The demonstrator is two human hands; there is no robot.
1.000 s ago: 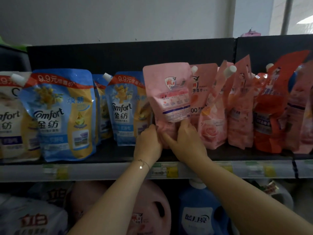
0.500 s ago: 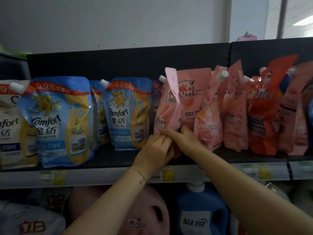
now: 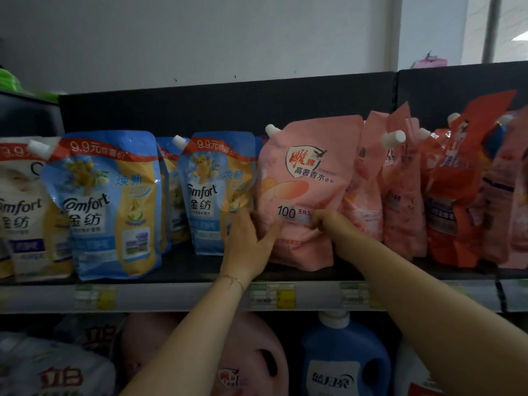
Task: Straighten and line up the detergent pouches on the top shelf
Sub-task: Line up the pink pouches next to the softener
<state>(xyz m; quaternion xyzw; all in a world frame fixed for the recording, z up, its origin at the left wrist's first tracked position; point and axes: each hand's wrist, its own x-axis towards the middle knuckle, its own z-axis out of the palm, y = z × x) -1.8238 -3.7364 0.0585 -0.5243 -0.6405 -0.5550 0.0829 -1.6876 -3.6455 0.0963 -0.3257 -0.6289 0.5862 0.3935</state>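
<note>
Down below there was a pink jug (image 3: pixel 254 335) just beside a blue jug (image 3: pixel 343 358) with a white cap (image 3: pixel 333 318), blue one on the right. Further left were white bags (image 3: pixel 57 372) with red lettering, pretty blurry. Price tags (image 3: pixel 271 295) ran in a row above the jugs, some with yellow on them. Up top was a plain white wall (image 3: pixel 200 38), with a window (image 3: pixel 508 24) at right. Something green (image 3: pixel 11 81) sat far left, and something small and pink (image 3: pixel 428 62) near the window.

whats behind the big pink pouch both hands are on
Just right of the pink pouch, the edges of more pink pouches peek out behind it, and the black back panel shows above. Whatever stands directly behind its face is covered.
</note>
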